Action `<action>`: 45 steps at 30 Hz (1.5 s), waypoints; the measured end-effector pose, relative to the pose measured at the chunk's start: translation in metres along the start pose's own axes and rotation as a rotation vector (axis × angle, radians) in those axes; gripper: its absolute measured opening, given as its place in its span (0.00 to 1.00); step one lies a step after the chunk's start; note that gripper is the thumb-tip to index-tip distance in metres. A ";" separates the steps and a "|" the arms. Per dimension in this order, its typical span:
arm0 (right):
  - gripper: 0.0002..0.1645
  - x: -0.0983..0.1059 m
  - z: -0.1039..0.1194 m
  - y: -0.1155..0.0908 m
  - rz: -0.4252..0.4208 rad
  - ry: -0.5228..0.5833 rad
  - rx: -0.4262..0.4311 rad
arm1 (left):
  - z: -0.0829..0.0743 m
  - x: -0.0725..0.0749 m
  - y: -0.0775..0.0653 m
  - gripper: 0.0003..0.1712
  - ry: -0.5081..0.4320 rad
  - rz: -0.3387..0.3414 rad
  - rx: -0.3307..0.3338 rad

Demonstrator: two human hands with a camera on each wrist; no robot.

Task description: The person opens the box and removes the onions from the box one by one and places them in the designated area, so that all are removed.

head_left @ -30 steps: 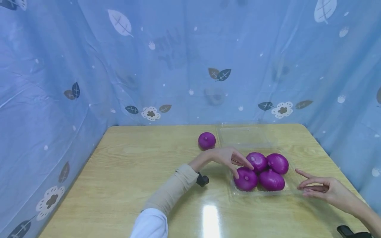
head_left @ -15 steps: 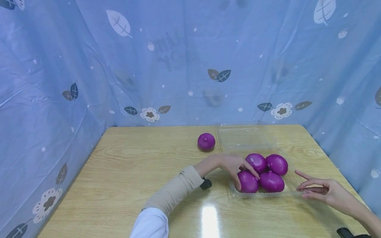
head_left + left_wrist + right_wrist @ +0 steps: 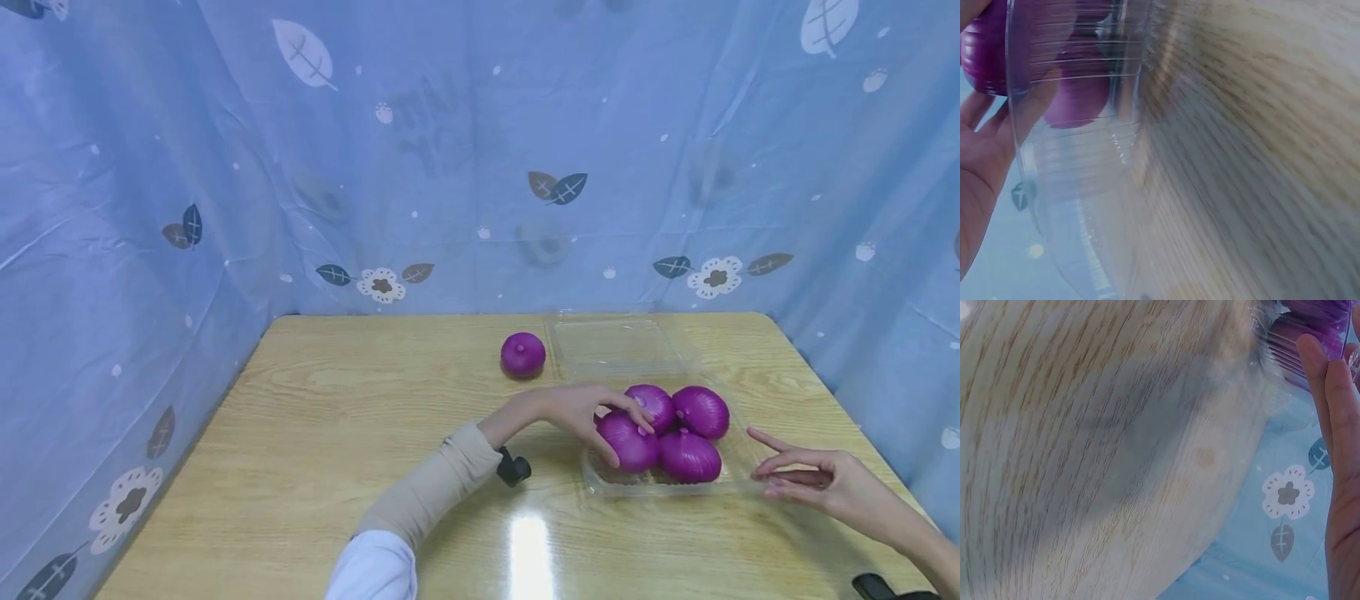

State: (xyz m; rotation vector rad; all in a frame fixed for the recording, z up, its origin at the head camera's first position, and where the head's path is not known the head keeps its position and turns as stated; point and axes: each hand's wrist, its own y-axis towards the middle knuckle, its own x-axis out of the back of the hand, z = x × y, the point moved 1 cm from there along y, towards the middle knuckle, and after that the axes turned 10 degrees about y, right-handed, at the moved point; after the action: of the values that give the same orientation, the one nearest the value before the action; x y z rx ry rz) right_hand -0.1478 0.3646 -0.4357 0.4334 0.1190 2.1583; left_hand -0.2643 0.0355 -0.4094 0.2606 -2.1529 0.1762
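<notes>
In the head view, my left hand [image 3: 581, 410] curls its thumb and fingers round a purple onion [image 3: 628, 446] at the front left of a clear plastic box [image 3: 600, 486]. Three more purple onions [image 3: 688, 457] sit close beside it in the box. The left wrist view shows the held onion [image 3: 985, 56] at the box's rim, part of it seen through the clear wall. At the box's right end, my right hand [image 3: 832, 483] touches the edge with fairly straight fingers; in the right wrist view its fingers [image 3: 1316, 362] lie along the box's outer side.
One loose purple onion [image 3: 522, 355] stands on the wooden table [image 3: 337, 467], behind my left wrist. The box's clear lid [image 3: 615, 346] lies opened back behind it. A blue patterned curtain [image 3: 465, 167] surrounds the table's back and sides.
My left hand has come down around the front-left onion and gripped it. That onion has turned and shifted slightly right and back. My right hand has stayed at the box's end.
</notes>
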 end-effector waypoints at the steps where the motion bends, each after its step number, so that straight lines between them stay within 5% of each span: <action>1: 0.17 0.000 0.000 0.000 -0.003 -0.003 -0.006 | 0.000 0.001 -0.002 0.32 0.000 -0.016 0.000; 13: 0.18 0.000 -0.004 -0.002 -0.010 -0.010 0.003 | -0.003 0.006 -0.037 0.36 0.008 -0.293 0.023; 26: 0.20 0.002 -0.005 -0.004 -0.035 -0.063 0.044 | -0.010 -0.021 -0.094 0.36 -0.080 -0.367 0.043; 34: 0.21 0.005 -0.006 -0.008 -0.036 -0.065 0.046 | 0.009 -0.022 -0.119 0.33 -0.180 -0.490 0.192; 45: 0.22 0.005 -0.009 -0.005 -0.001 0.047 0.046 | 0.034 -0.016 -0.113 0.33 -0.197 -0.613 0.380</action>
State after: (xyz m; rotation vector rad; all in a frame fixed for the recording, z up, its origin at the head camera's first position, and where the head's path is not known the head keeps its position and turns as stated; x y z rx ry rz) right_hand -0.1497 0.3716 -0.4438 0.4087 0.1952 2.1685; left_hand -0.2535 -0.0797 -0.4388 1.1769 -2.1119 0.2075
